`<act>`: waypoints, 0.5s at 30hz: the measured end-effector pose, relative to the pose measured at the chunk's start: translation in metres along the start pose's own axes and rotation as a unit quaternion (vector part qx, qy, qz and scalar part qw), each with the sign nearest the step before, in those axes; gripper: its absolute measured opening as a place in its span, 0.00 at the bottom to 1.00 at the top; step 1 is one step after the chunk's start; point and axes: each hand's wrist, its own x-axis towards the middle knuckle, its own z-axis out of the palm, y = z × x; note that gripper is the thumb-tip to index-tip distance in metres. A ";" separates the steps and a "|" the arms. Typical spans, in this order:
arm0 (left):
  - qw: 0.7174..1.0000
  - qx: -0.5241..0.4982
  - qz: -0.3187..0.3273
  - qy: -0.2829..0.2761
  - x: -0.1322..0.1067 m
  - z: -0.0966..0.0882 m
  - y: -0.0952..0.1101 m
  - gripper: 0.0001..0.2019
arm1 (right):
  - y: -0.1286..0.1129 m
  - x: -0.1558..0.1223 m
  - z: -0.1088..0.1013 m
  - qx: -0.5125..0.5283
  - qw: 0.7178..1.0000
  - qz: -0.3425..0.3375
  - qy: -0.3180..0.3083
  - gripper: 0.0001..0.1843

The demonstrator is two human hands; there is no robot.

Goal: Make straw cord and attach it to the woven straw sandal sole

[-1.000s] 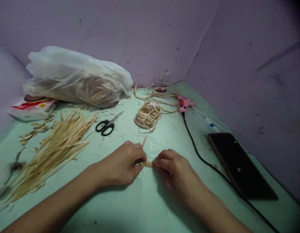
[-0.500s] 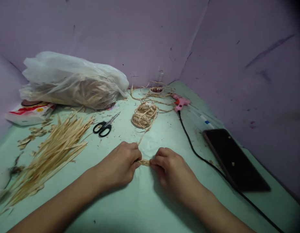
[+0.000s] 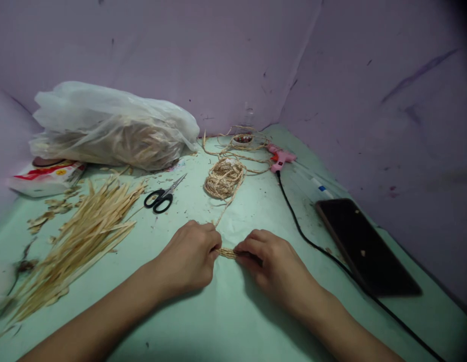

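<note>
Between the hands on the surface (image 3: 226, 322): braided cord (image 3: 226, 253) lies left-to-right; left hand (image 3: 188, 259), right hand (image 3: 273, 266) each pinch one end, grip narrow, equally near.

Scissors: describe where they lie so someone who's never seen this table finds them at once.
Start at the big clear plastic bag against the back wall, left side of the green table. In front of its right end, between the fan of loose straw strips and the coil of braided cord, lie the scissors. Only they have black loop handles and metal blades.
</note>
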 end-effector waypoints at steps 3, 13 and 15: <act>1.000 -0.005 0.000 -0.011 -0.001 -0.003 0.001 0.08 | 0.001 -0.002 0.002 0.000 1.000 0.002 0.012 0.08; 0.997 -0.070 -0.010 -0.019 0.003 -0.005 -0.006 0.07 | 0.002 -0.002 0.005 0.024 0.999 -0.010 0.021 0.10; 0.997 -0.076 -0.018 -0.012 0.003 -0.001 -0.007 0.06 | 0.003 -0.002 0.006 0.030 0.999 -0.008 0.018 0.09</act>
